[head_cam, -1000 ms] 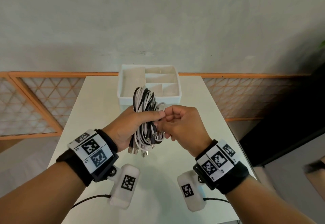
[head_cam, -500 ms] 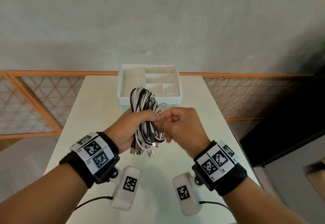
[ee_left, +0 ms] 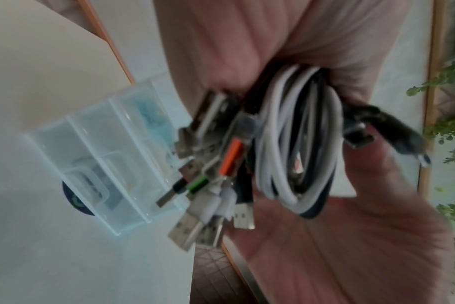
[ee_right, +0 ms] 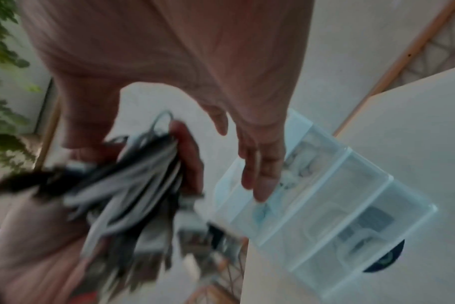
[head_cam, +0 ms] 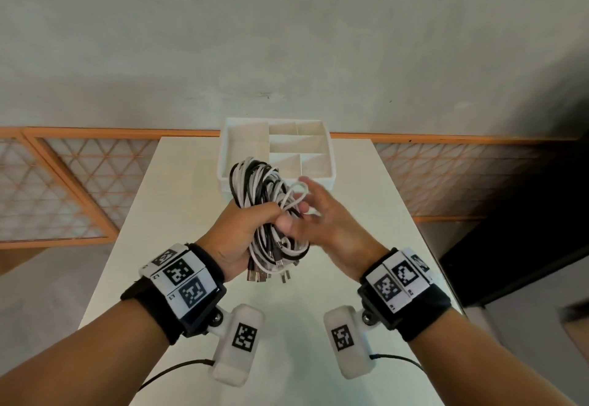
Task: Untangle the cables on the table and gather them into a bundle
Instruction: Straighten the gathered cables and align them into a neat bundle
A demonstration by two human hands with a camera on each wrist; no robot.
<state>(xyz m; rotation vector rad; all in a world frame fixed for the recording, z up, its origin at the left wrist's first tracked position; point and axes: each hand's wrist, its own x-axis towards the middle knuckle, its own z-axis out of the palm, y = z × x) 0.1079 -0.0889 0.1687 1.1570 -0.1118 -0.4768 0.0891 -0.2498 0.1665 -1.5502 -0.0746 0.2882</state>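
Observation:
A bundle of black and white cables [head_cam: 255,182] is gripped in my left hand [head_cam: 255,217], held up over the white table [head_cam: 178,214]. Its loops stick out above the fist and the USB plugs [head_cam: 267,273] hang below. My right hand [head_cam: 306,211] is right of the bundle with fingers spread and straight, its thumb close to the cables; a small white loop [head_cam: 298,190] lies by its fingertips. In the left wrist view the coiled bundle [ee_left: 294,144] and plugs [ee_left: 195,205] sit in my palm. The blurred right wrist view shows the bundle [ee_right: 133,185] apart from my straight fingers [ee_right: 260,168].
A white compartment box [head_cam: 318,177] stands at the far middle of the table, just beyond my hands; it also appears as the box [ee_left: 91,164] and the box [ee_right: 338,205] in the wrist views. An orange lattice railing [head_cam: 63,182] runs behind the table. The table's edges drop off left and right.
My right hand, which pinched a cable at the bundle, has opened and spread its fingers. My left hand keeps gripping the bundle in about the same place.

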